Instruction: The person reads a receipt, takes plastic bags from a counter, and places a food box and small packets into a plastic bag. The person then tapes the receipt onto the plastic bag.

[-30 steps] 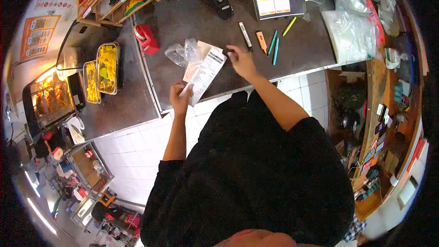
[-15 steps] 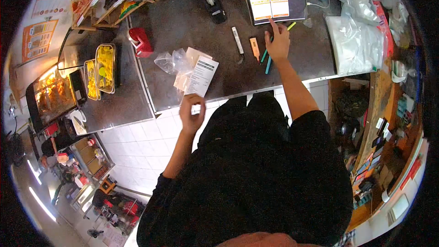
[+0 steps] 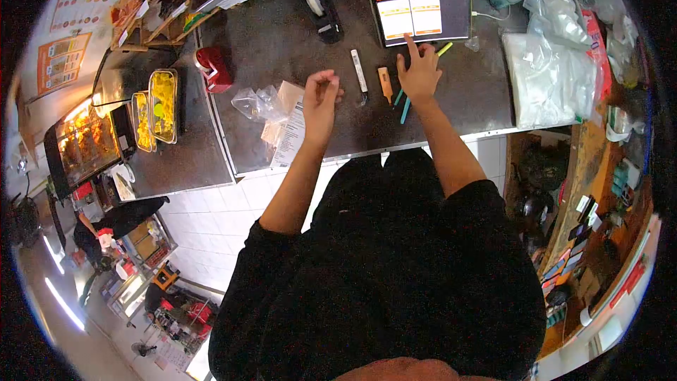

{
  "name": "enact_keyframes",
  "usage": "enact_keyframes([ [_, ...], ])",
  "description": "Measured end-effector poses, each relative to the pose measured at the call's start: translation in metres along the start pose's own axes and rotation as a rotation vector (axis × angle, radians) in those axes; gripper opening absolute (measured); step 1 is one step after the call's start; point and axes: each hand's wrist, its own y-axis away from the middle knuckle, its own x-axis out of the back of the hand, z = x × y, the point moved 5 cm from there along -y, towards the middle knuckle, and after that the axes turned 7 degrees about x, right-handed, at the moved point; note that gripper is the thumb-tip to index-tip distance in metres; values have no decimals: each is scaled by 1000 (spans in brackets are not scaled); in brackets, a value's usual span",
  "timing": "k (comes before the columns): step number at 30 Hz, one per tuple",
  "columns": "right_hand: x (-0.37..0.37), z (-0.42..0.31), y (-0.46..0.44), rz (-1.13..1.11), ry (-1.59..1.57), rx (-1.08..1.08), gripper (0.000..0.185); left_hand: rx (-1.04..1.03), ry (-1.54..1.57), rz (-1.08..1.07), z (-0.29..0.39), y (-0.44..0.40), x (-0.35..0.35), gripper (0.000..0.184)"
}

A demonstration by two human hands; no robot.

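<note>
A lit tablet (image 3: 422, 17) stands at the back of the dark counter. My right hand (image 3: 421, 74) is just in front of it, fingers apart, a fingertip at the lower edge of the screen. Partly under that hand lie teal pens (image 3: 405, 110). My left hand (image 3: 323, 99) is raised over the counter, fingers loosely curled, with nothing visible in it. Left of it, a printed receipt (image 3: 289, 139) lies at the counter edge beside brown paper (image 3: 272, 131) and a crumpled clear bag (image 3: 255, 104). A white marker (image 3: 359, 73) and an orange highlighter (image 3: 385, 85) lie between my hands.
Tape dispensers, one black (image 3: 317, 8) and one red (image 3: 214, 70), stand on the counter. Two trays of yellow food (image 3: 163, 106) are at the left. Clear plastic bags (image 3: 546, 81) are stacked at the right. Another person (image 3: 113, 226) is at the far lower left.
My right hand went from the receipt to the tablet. My left hand let go of the receipt and moved up and right. The receipt now lies on the counter.
</note>
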Motion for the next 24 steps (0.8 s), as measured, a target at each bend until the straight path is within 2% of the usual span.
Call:
enact_keyframes([
  [4, 16, -22, 9, 103, -27, 49, 55, 117, 48, 14, 8, -19, 2, 23],
  [6, 14, -46, 6, 136, -55, 77, 54, 268, 168, 29, -8, -29, 9, 28],
  [8, 2, -90, 1, 90, -440, 333, 46, 302, 193, -9, -23, -46, 13, 35],
  [9, 0, -112, -7, 93, -549, 342, 43, 341, 217, -48, -32, -58, 13, 42],
  [10, -7, -129, -19, 23, -613, 264, 41, 334, 218, -59, -39, -72, 14, 42],
  [12, -17, -156, -42, 157, -590, 98, 42, 419, 322, -226, -49, -97, 3, 51],
  [13, -40, -163, -61, 172, -585, 97, 42, 414, 319, -241, -44, -104, -3, 51],
  [14, -86, -165, -83, -66, -392, 77, 44, 405, 327, -174, -39, -111, -6, 53],
  [16, -104, -160, -105, -288, -195, 40, 46, 395, 330, -123, -33, -122, -11, 56],
  [18, -111, -154, -112, -466, -648, -58, 42, 390, 330, -111, -30, -124, -7, 57],
  [21, -52, -153, -74, -312, -701, -98, 37, 386, 401, -149, -64, -153, 7, 58],
  [23, -40, -134, -12, -15, -660, 157, 33, 385, 487, -186, -68, -159, 6, 59],
  [24, -14, -124, 24, -122, -631, 72, 24, 362, 400, -129, -53, -148, 2, 56],
])
